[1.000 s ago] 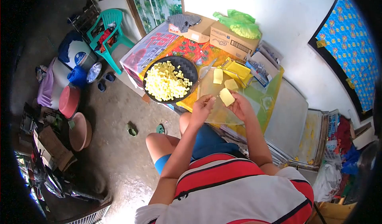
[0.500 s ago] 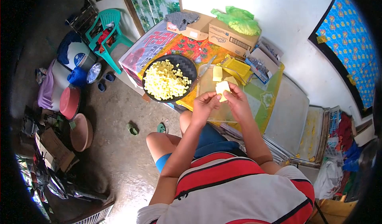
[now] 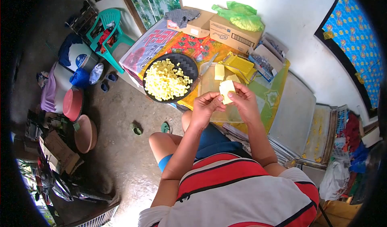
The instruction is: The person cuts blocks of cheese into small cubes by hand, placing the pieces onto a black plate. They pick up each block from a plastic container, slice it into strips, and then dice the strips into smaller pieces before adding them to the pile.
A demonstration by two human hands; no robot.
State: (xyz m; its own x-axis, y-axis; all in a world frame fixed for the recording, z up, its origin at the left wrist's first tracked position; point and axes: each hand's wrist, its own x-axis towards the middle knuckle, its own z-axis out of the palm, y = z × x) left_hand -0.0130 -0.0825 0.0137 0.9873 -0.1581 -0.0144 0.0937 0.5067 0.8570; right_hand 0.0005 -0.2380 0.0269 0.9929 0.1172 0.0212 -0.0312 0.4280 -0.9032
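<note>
A pale yellow block (image 3: 227,89) is held up between my two hands over a clear cutting board (image 3: 205,84). The fingertips of my left hand (image 3: 206,107) are pinched together at its lower left side. My right hand (image 3: 244,103) grips its right side, thumb across the front. On the board behind lie another pale block (image 3: 219,71) and a further piece (image 3: 233,78), partly covered by the held one. A knife (image 3: 209,63) lies along the board's left edge. To the left, a round black tray (image 3: 188,63) carries a heap of small yellow cubes (image 3: 165,82).
A yellow ridged plastic tool (image 3: 240,67) lies behind the board, beside an open box of small packets (image 3: 264,65). Cardboard boxes (image 3: 229,33) and a green plastic bag (image 3: 242,17) stand against the wall. Large metal trays (image 3: 292,114) lean at right; a green chair (image 3: 111,37) is far left.
The held block has tilted slightly and shows more of its broad face. Both hands stay on it in nearly the same place. The view has shifted a little.
</note>
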